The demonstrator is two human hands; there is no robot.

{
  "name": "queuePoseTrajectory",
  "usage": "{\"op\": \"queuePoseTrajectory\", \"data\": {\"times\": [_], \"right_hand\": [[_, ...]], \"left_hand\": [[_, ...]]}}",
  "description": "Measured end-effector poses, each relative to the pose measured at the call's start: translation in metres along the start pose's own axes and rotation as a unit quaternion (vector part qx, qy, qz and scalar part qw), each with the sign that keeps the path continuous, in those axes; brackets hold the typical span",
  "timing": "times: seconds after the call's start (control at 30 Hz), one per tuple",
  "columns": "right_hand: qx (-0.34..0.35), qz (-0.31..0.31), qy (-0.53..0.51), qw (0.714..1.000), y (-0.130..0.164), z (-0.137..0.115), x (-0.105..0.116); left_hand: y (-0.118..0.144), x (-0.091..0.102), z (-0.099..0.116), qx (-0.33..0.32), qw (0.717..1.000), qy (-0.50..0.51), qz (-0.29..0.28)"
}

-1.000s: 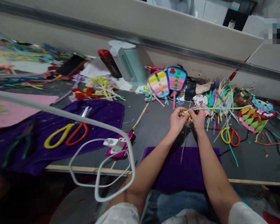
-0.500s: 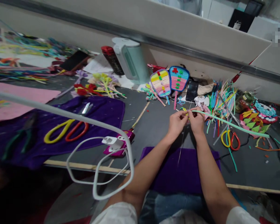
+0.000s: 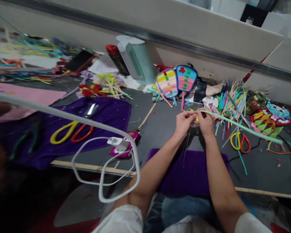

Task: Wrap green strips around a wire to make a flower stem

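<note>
While both hands meet above the dark grey desk (image 3: 160,129), left grip (image 3: 184,122) and right grip (image 3: 206,121) pinch a long mint-green fuzzy pipe cleaner (image 3: 242,128) trailing toward four o'clock.

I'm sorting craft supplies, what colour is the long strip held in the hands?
Light mint green strip, pinched by both hands, seen in the head view.

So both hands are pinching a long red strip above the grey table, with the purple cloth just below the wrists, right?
Not quite: the strip is pale green, not red. The head view shows the left hand and right hand pinching its end together above the grey table, purple cloth below.
</note>
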State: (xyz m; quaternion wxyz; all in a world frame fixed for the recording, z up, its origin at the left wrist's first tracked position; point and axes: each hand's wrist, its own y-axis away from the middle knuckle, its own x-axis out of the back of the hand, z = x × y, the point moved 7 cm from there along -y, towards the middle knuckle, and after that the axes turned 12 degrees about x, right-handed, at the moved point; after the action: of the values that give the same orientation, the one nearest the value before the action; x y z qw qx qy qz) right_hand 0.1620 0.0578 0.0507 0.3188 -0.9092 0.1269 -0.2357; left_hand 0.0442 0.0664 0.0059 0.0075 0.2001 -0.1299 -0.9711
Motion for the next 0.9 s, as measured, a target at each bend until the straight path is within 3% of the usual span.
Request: {"op": "queuePoseTrajectory", "data": {"times": [0.27,0.5,0.77,0.9], "right_hand": [[-0.058,0.041,-0.152,0.986,-0.001,0.018,-0.002],[-0.170,0.048,-0.277,0.945,0.004,0.024,-0.012],[-0.235,0.046,-0.375,0.896,0.007,0.020,-0.020],[-0.247,0.035,-0.390,0.886,0.008,0.021,-0.019]], "left_hand": [[-0.003,0.002,-0.007,0.081,0.992,0.067,-0.064],[0.000,-0.003,-0.006,0.143,0.974,0.126,-0.124],[0.006,-0.013,-0.006,0.193,0.942,0.177,-0.211],[0.008,-0.016,-0.007,0.212,0.929,0.188,-0.237]]}}
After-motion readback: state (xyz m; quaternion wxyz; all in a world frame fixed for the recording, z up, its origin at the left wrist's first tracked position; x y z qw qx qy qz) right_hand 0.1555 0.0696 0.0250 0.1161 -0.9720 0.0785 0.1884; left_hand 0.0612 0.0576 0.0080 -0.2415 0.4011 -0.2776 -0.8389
